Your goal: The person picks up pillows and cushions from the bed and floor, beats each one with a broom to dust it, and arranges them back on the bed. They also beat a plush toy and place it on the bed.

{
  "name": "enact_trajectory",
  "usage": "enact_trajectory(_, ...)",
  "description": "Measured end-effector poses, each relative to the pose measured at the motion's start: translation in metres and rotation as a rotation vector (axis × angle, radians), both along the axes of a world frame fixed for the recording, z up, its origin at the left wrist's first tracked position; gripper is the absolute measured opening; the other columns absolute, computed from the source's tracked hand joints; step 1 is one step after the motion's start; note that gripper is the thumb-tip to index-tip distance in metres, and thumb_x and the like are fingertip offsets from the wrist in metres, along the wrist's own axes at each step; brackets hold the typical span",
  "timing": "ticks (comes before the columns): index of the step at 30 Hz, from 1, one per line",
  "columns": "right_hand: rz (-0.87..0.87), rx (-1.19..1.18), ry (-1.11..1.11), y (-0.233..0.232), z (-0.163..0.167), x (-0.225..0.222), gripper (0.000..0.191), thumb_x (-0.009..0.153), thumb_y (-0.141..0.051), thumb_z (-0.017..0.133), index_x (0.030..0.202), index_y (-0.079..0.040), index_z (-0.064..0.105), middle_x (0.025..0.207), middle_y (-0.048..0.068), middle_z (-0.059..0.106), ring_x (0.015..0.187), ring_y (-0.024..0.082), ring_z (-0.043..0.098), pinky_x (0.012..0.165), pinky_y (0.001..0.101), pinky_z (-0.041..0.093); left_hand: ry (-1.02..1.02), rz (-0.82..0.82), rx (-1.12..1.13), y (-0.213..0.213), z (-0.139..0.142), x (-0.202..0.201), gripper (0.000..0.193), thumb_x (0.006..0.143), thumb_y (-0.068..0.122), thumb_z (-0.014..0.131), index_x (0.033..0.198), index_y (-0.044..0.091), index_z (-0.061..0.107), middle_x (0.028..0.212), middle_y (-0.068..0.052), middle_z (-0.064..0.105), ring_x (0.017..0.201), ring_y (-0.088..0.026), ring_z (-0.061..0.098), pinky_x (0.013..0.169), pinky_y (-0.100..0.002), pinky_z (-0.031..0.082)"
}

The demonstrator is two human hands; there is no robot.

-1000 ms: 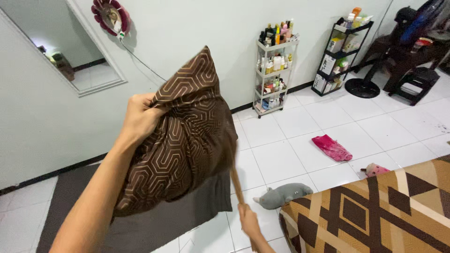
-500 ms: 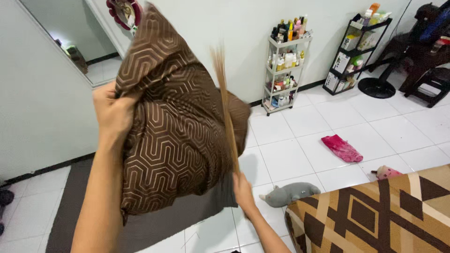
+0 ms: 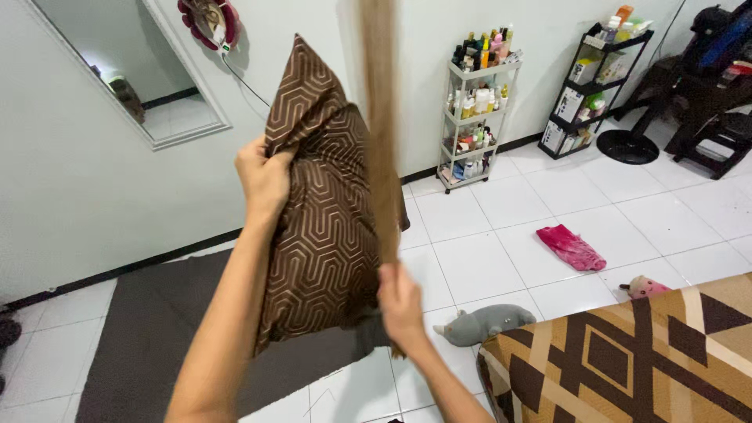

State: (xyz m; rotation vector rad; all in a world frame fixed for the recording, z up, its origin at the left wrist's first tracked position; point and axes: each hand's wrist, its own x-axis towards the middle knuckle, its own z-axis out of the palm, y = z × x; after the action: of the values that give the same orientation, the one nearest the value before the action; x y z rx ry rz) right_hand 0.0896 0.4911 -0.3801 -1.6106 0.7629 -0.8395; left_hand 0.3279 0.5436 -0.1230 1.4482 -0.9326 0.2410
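the left hand (image 3: 262, 176) is shut tight on the top side of the brown pillow (image 3: 325, 211), held up above the dark mat (image 3: 157, 337), and the right hand (image 3: 399, 301) grips a blurry stick (image 3: 380, 133) that might hit those fingers.

Stick (image 3: 381, 133) — motion-blurred along its whole length, top cut off by the upper edge; material not readable. Right hand (image 3: 399, 301) covers its lower end. Left hand (image 3: 264, 176): fingertips buried in the pillow (image 3: 325, 211) fabric. Pillow hides part of the dark mat (image 3: 157, 337) behind it. Mattress (image 3: 627, 360) cut off at right and bottom edges. Bottles on the white shelf (image 3: 475, 117) and black shelf (image 3: 591, 86) too small to identify. Mirror (image 3: 125, 70) — cropped at top, reflection unclear.
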Motion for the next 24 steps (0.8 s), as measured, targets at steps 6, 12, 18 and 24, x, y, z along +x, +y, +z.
enact_trajectory(6,-0.02,0.576,0.497,0.031,-0.112,-0.076,0.063,0.108,-0.049,0.054,0.1,0.011,0.071,0.067,0.02,0.06,0.055,0.03,0.052,0.054,0.0501,0.041,0.061,-0.299,-0.253,0.013,0.044,-0.006,0.017,0.09,-0.006,0.064,0.103,-0.006,0.074,0.095,0.002,0.071,0.085,-0.006,0.06,0.077,-0.023,0.048)
enact_trajectory(12,-0.181,0.551,0.204,-0.032,-0.059,-0.06,0.071,0.109,-0.064,0.035,0.075,-0.004,0.05,0.048,-0.002,0.038,0.039,0.015,0.039,0.036,0.0361,0.032,-0.022,-0.087,-0.273,-0.004,0.066,0.001,0.017,0.089,-0.002,0.067,0.105,-0.005,0.074,0.093,0.002,0.074,0.084,-0.005,0.061,0.076,-0.023,0.05)
enact_trajectory(18,-0.127,-0.143,-0.077,0.003,-0.002,-0.004,0.044,0.111,-0.037,0.045,0.091,-0.001,0.059,0.066,0.016,0.054,0.061,0.03,0.053,0.054,0.0464,0.046,0.117,0.1,-0.28,-0.058,0.025,0.017,0.015,0.084,-0.001,0.069,0.097,-0.006,0.074,0.082,0.001,0.072,0.078,-0.007,0.06,0.073,-0.026,0.051)
enact_trajectory(24,-0.12,0.997,0.398,0.044,-0.098,-0.073,0.055,0.102,-0.058,0.054,0.098,-0.004,0.067,0.065,0.011,0.051,0.057,0.027,0.043,0.048,0.043,0.035,0.184,-0.087,-0.328,-0.064,0.026,0.019,0.027,0.082,-0.002,0.067,0.106,-0.005,0.077,0.093,-0.001,0.076,0.084,-0.008,0.064,0.08,-0.024,0.052)
